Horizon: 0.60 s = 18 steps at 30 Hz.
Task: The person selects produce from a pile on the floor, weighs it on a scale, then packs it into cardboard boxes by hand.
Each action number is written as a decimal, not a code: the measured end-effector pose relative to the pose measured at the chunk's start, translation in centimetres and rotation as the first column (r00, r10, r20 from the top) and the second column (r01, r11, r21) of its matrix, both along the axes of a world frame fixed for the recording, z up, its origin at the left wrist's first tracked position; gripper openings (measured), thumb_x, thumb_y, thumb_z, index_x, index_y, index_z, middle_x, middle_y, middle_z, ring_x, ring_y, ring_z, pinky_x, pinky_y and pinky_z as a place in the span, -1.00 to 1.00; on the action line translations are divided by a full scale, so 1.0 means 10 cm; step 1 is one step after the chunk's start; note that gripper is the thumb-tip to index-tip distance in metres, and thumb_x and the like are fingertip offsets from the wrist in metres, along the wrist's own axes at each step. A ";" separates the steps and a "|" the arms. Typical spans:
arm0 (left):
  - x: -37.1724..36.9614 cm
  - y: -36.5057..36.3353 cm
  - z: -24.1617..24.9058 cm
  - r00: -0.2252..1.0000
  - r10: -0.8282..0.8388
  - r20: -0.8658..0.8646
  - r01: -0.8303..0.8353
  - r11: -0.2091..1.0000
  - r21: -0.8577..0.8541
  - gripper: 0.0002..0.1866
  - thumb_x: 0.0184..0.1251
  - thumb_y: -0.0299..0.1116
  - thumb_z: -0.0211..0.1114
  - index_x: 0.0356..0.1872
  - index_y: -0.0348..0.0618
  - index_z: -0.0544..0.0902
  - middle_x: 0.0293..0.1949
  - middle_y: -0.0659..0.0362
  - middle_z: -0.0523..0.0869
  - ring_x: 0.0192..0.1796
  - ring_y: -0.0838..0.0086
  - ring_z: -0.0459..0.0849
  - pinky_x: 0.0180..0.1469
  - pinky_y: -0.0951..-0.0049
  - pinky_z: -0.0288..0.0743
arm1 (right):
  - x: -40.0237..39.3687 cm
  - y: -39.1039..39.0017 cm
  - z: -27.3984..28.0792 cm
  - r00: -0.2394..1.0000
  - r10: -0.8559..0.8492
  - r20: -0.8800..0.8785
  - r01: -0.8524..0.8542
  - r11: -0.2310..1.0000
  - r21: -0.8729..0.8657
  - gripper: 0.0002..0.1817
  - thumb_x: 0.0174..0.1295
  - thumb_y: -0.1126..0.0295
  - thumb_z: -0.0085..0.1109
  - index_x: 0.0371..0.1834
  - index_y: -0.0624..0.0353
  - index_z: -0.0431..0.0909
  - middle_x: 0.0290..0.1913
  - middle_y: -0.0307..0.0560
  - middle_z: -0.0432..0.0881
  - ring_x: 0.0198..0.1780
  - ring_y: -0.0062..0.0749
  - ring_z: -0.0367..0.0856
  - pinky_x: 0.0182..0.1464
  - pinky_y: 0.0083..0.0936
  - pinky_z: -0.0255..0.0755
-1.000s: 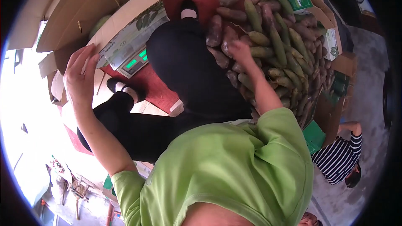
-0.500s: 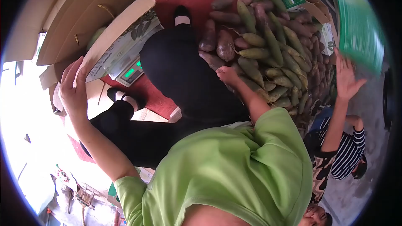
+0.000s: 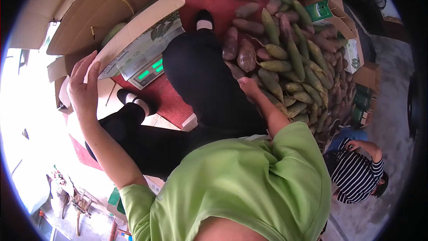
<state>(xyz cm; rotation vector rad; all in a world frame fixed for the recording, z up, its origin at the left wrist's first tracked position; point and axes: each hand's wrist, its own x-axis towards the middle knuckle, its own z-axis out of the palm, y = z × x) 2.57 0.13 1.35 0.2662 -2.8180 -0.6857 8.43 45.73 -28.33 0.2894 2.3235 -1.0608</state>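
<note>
My left hand (image 3: 84, 90) lies flat against the flap of an open cardboard box (image 3: 133, 27), fingers spread and holding nothing. A round green fruit (image 3: 112, 32) shows inside that box. My right hand (image 3: 248, 85) reaches into the near edge of a big pile of long green and purplish-brown fruits (image 3: 290, 58). It touches one of them, but its fingers are hidden, so its grip is unclear. My green shirt and black trousers fill the middle and bottom of the view.
A weighing scale with green digits (image 3: 149, 72) stands on the red floor under the box's flap. Cardboard and green cartons (image 3: 322, 4) stand behind the pile. A person in a striped shirt (image 3: 356, 174) crouches at the lower right.
My right hand drew back from the middle of the pile to its near edge. The other person's raised arm and the green carton are gone from the upper right. My left hand stayed at the flap.
</note>
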 end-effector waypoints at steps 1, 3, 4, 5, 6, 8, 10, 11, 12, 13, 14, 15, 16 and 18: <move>-0.01 -0.01 0.00 1.000 -0.019 -0.005 0.019 1.000 -0.002 -0.74 0.30 -0.29 0.28 -0.06 -0.13 0.70 -0.09 0.11 0.72 -0.01 0.33 0.68 0.05 0.41 0.49 | -0.03 0.00 0.03 1.000 0.005 0.015 -0.005 1.000 0.018 -0.77 0.08 0.37 0.15 -0.23 0.22 0.65 -0.32 0.04 0.70 -0.34 -0.25 0.70 -0.24 -0.37 0.54; 0.00 -0.04 0.01 0.998 -0.058 -0.020 0.058 0.998 -0.024 -0.75 0.30 -0.32 0.27 -0.06 -0.16 0.70 -0.09 0.11 0.71 -0.02 0.35 0.68 0.03 0.43 0.49 | -0.03 -0.05 0.04 0.998 0.041 0.042 -0.041 0.999 0.015 -0.77 0.08 0.37 0.14 -0.23 0.22 0.65 -0.31 0.04 0.70 -0.31 -0.24 0.70 -0.21 -0.36 0.54; 0.01 -0.06 -0.01 0.997 -0.064 -0.041 0.064 0.998 -0.020 -0.75 0.29 -0.32 0.28 -0.06 -0.16 0.69 -0.10 0.10 0.71 -0.05 0.36 0.68 0.02 0.45 0.48 | -0.01 0.01 -0.01 0.993 0.114 0.016 -0.114 0.993 0.023 -0.78 0.09 0.36 0.14 -0.25 0.22 0.65 -0.30 0.04 0.70 -0.28 -0.20 0.69 -0.18 -0.35 0.54; 0.02 -0.06 0.01 0.998 -0.042 -0.036 0.041 0.999 -0.013 -0.75 0.28 -0.31 0.29 -0.07 -0.16 0.70 -0.11 0.10 0.72 -0.06 0.36 0.68 0.01 0.46 0.49 | -0.04 0.04 -0.07 0.982 0.187 -0.016 -0.186 0.982 0.032 -0.78 0.09 0.35 0.13 -0.26 0.21 0.65 -0.30 0.04 0.70 -0.25 -0.16 0.69 -0.15 -0.35 0.53; 0.02 -0.05 0.02 0.999 -0.021 -0.031 0.021 1.000 -0.004 -0.75 0.27 -0.31 0.30 -0.07 -0.16 0.70 -0.12 0.10 0.72 -0.07 0.37 0.69 0.01 0.47 0.49 | -0.05 0.02 -0.08 0.977 0.213 -0.013 -0.213 0.977 0.012 -0.78 0.09 0.35 0.13 -0.26 0.21 0.65 -0.30 0.04 0.70 -0.25 -0.16 0.69 -0.15 -0.35 0.53; 0.03 -0.08 0.00 0.999 0.019 -0.040 -0.018 0.999 0.035 -0.75 0.26 -0.30 0.31 -0.09 -0.16 0.70 -0.13 0.11 0.72 -0.09 0.39 0.69 -0.01 0.49 0.50 | -0.05 0.06 -0.09 0.979 0.196 -0.056 -0.189 0.976 0.104 -0.77 0.12 0.34 0.10 -0.26 0.25 0.63 -0.29 0.13 0.67 -0.20 -0.06 0.67 -0.13 -0.34 0.50; 0.03 -0.13 -0.02 0.998 0.036 -0.050 -0.034 0.999 0.040 -0.75 0.27 -0.29 0.31 -0.09 -0.16 0.71 -0.13 0.12 0.72 -0.10 0.41 0.69 -0.03 0.50 0.50 | 0.02 0.30 -0.53 0.995 0.096 -0.035 -0.098 0.993 -0.066 -0.76 0.14 0.33 0.10 -0.25 0.26 0.61 -0.29 0.17 0.65 -0.19 -0.02 0.67 -0.15 -0.33 0.49; 0.03 -0.16 -0.02 0.997 0.044 -0.065 -0.041 0.998 0.051 -0.75 0.27 -0.29 0.30 -0.09 -0.16 0.71 -0.14 0.12 0.72 -0.10 0.41 0.69 -0.03 0.50 0.50 | 0.04 0.40 -0.74 1.000 -0.016 0.000 0.016 0.975 -0.222 -0.76 0.16 0.33 0.09 -0.24 0.28 0.59 -0.29 0.22 0.63 -0.18 0.02 0.66 -0.17 -0.32 0.48; 0.02 -0.18 -0.03 0.996 0.050 -0.080 -0.045 0.997 0.064 -0.74 0.28 -0.29 0.30 -0.09 -0.16 0.71 -0.14 0.12 0.72 -0.11 0.42 0.69 -0.04 0.50 0.51 | 0.04 0.44 -0.84 1.000 -0.009 0.002 0.009 0.975 -0.222 -0.76 0.16 0.33 0.09 -0.24 0.28 0.59 -0.29 0.22 0.63 -0.18 0.02 0.66 -0.17 -0.32 0.48; 0.03 -0.21 -0.04 0.995 0.052 -0.086 -0.046 0.997 0.069 -0.74 0.29 -0.28 0.29 -0.08 -0.16 0.71 -0.15 0.13 0.73 -0.12 0.43 0.69 -0.05 0.50 0.51 | 0.05 0.46 -0.90 0.999 -0.042 -0.016 0.037 0.969 -0.245 -0.76 0.18 0.34 0.06 -0.23 0.29 0.58 -0.30 0.25 0.61 -0.17 0.04 0.65 -0.18 -0.32 0.47; 0.03 -0.23 -0.03 0.994 0.055 -0.090 -0.049 0.996 0.068 -0.74 0.29 -0.28 0.29 -0.08 -0.16 0.71 -0.15 0.13 0.73 -0.12 0.43 0.69 -0.05 0.50 0.51 | 0.02 0.47 -0.97 0.996 -0.077 -0.038 0.063 0.961 -0.270 -0.76 0.21 0.35 0.04 -0.23 0.31 0.56 -0.30 0.27 0.59 -0.16 0.06 0.64 -0.19 -0.31 0.45; 0.03 -0.24 -0.03 0.994 0.068 -0.091 -0.062 0.996 0.066 -0.74 0.29 -0.28 0.29 -0.08 -0.16 0.71 -0.15 0.13 0.73 -0.12 0.43 0.69 -0.06 0.50 0.51 | -0.01 0.45 -0.99 0.996 -0.074 -0.045 0.059 0.961 -0.271 -0.76 0.21 0.35 0.04 -0.23 0.31 0.56 -0.30 0.27 0.59 -0.16 0.06 0.64 -0.19 -0.31 0.45; 0.03 -0.24 -0.02 0.992 0.080 -0.093 -0.074 0.995 0.066 -0.74 0.29 -0.28 0.29 -0.08 -0.15 0.71 -0.15 0.13 0.73 -0.13 0.44 0.69 -0.06 0.50 0.51 | -0.02 0.46 -1.00 0.995 -0.057 -0.084 0.038 0.976 -0.214 -0.77 0.22 0.36 0.02 -0.23 0.31 0.56 -0.30 0.27 0.59 -0.16 0.07 0.64 -0.18 -0.30 0.46; 0.03 -0.25 -0.01 0.991 0.104 -0.090 -0.098 0.993 0.065 -0.74 0.29 -0.28 0.30 -0.08 -0.14 0.71 -0.15 0.13 0.73 -0.13 0.45 0.69 -0.06 0.50 0.51 | -0.07 0.42 -0.84 0.991 -0.040 -0.130 0.019 0.987 -0.159 -0.78 0.24 0.37 0.00 -0.22 0.30 0.56 -0.30 0.27 0.59 -0.16 0.08 0.63 -0.18 -0.29 0.46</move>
